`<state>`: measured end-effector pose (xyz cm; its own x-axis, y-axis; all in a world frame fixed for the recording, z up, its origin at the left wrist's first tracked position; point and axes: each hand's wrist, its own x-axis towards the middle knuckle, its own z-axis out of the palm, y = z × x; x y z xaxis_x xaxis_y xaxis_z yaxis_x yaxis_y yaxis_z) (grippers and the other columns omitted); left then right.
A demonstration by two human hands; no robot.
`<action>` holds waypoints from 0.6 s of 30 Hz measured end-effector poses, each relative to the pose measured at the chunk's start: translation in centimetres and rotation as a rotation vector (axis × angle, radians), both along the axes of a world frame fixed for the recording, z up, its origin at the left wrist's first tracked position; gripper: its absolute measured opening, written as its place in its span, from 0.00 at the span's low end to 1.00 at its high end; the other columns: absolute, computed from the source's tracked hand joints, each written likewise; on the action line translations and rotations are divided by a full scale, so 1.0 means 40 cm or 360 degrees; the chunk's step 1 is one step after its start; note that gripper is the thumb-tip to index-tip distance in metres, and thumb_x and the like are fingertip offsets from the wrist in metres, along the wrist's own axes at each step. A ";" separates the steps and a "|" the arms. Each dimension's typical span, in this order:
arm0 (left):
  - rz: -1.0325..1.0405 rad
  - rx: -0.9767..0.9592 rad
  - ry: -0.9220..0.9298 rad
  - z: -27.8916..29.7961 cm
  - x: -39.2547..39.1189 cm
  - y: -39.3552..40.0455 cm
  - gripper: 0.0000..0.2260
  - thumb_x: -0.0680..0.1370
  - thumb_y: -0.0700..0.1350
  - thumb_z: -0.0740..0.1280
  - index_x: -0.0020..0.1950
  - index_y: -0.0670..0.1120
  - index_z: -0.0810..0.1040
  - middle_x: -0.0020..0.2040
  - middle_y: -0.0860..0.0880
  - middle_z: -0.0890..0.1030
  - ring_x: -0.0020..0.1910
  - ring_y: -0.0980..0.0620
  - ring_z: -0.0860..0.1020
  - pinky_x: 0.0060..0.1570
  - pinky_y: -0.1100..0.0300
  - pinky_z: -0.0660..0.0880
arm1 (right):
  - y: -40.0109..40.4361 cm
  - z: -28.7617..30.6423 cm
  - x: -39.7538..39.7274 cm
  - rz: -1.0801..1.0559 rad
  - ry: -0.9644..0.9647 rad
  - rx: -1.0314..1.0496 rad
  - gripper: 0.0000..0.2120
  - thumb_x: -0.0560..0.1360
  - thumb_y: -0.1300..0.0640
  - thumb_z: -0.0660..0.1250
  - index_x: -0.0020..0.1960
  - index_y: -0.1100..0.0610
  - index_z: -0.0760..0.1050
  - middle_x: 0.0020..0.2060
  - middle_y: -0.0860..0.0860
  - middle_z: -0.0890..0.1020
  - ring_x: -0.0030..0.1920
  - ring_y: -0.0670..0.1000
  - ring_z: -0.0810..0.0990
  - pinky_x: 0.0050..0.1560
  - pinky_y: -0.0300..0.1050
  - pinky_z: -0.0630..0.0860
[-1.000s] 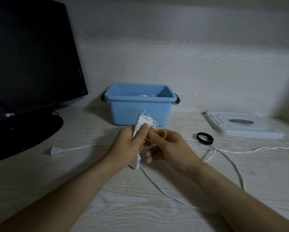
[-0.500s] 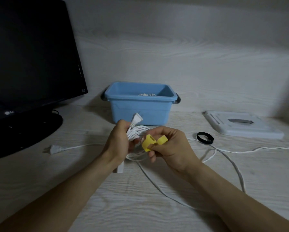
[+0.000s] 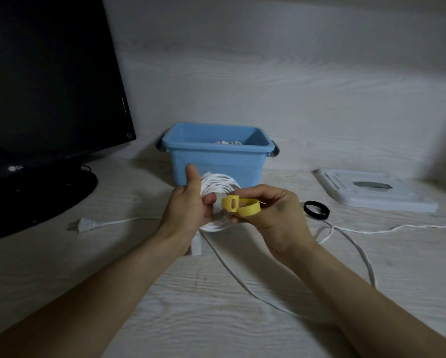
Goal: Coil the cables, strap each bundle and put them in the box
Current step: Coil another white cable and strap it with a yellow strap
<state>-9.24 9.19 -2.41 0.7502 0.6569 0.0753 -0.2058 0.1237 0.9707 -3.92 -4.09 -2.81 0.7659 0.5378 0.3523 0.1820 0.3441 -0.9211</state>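
Left hand [image 3: 188, 210] is gripping the white coil [image 3: 218, 186], thumb raised, just before the blue box [image 3: 216, 156]. Right hand [image 3: 273, 213] is pinching the yellow strap [image 3: 241, 206] (slotted end showing). Advice: pass the tail round all loops, thread through the slot, cinch snugly.

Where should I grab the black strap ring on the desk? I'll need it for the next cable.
Pinch the near rim of the black strap ring from above. It lies flat as an open loop, apart from the loose white cable, so one finger can drop inside the loop.
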 end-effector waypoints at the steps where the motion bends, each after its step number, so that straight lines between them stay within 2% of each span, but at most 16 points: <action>1: 0.0006 -0.0065 0.0015 0.001 0.001 0.006 0.23 0.84 0.57 0.52 0.39 0.44 0.73 0.22 0.50 0.73 0.16 0.57 0.69 0.17 0.71 0.65 | 0.001 -0.002 -0.003 -0.0032 -0.0074 -0.0053 0.09 0.65 0.76 0.74 0.40 0.65 0.81 0.36 0.56 0.85 0.35 0.51 0.83 0.36 0.41 0.80; 3: -0.0056 -0.0244 -0.0003 0.002 0.000 0.031 0.21 0.84 0.56 0.49 0.41 0.45 0.70 0.20 0.51 0.69 0.15 0.58 0.60 0.17 0.73 0.58 | 0.005 -0.005 -0.012 -0.0054 -0.0217 -0.0190 0.09 0.70 0.74 0.73 0.39 0.63 0.78 0.37 0.55 0.86 0.36 0.52 0.84 0.37 0.44 0.81; 5: -0.0174 -0.0323 -0.0055 0.000 -0.008 0.052 0.18 0.82 0.51 0.49 0.39 0.45 0.69 0.23 0.50 0.69 0.16 0.59 0.59 0.18 0.72 0.55 | 0.011 -0.010 -0.020 -0.0090 -0.0244 -0.0279 0.08 0.73 0.68 0.73 0.39 0.62 0.75 0.40 0.57 0.85 0.36 0.56 0.85 0.37 0.49 0.82; 7: -0.0260 -0.0313 -0.0115 0.002 -0.010 0.057 0.15 0.80 0.45 0.49 0.37 0.43 0.68 0.23 0.50 0.69 0.18 0.58 0.59 0.19 0.68 0.52 | 0.017 -0.015 -0.022 -0.0140 -0.0146 -0.0249 0.09 0.74 0.67 0.73 0.40 0.64 0.72 0.40 0.64 0.84 0.36 0.60 0.85 0.38 0.52 0.83; 9: -0.0284 -0.0193 -0.0106 -0.001 -0.003 0.044 0.17 0.81 0.43 0.50 0.36 0.41 0.71 0.22 0.51 0.70 0.19 0.57 0.62 0.21 0.66 0.56 | 0.018 -0.016 -0.024 -0.0178 0.0010 -0.0163 0.10 0.72 0.70 0.73 0.39 0.65 0.72 0.39 0.69 0.82 0.36 0.62 0.85 0.40 0.53 0.84; 12: -0.0253 -0.0012 -0.0131 -0.021 0.014 0.029 0.22 0.84 0.43 0.54 0.34 0.44 0.80 0.30 0.49 0.77 0.29 0.54 0.72 0.32 0.61 0.69 | 0.012 -0.010 -0.014 -0.0249 0.0229 -0.0100 0.14 0.67 0.72 0.77 0.34 0.62 0.72 0.36 0.65 0.83 0.38 0.59 0.85 0.45 0.53 0.84; 14: -0.0328 0.0153 -0.0174 -0.035 0.012 0.020 0.19 0.84 0.45 0.55 0.40 0.45 0.80 0.35 0.48 0.78 0.34 0.53 0.74 0.38 0.59 0.72 | 0.007 -0.008 0.001 -0.0329 0.0304 -0.0118 0.15 0.65 0.72 0.78 0.34 0.61 0.72 0.34 0.63 0.84 0.36 0.57 0.84 0.41 0.49 0.83; 18: -0.0488 0.0558 -0.0194 -0.041 -0.003 -0.002 0.12 0.81 0.48 0.57 0.49 0.45 0.77 0.38 0.49 0.79 0.36 0.58 0.76 0.42 0.66 0.75 | 0.006 -0.015 0.020 -0.0513 0.0321 -0.0260 0.14 0.65 0.68 0.79 0.37 0.60 0.74 0.33 0.61 0.83 0.34 0.54 0.82 0.34 0.44 0.80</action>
<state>-9.35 9.13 -4.03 0.8774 0.3259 0.3521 -0.3260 -0.1336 0.9359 -3.12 -3.83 -3.42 0.9492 0.2955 0.1077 0.0667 0.1456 -0.9871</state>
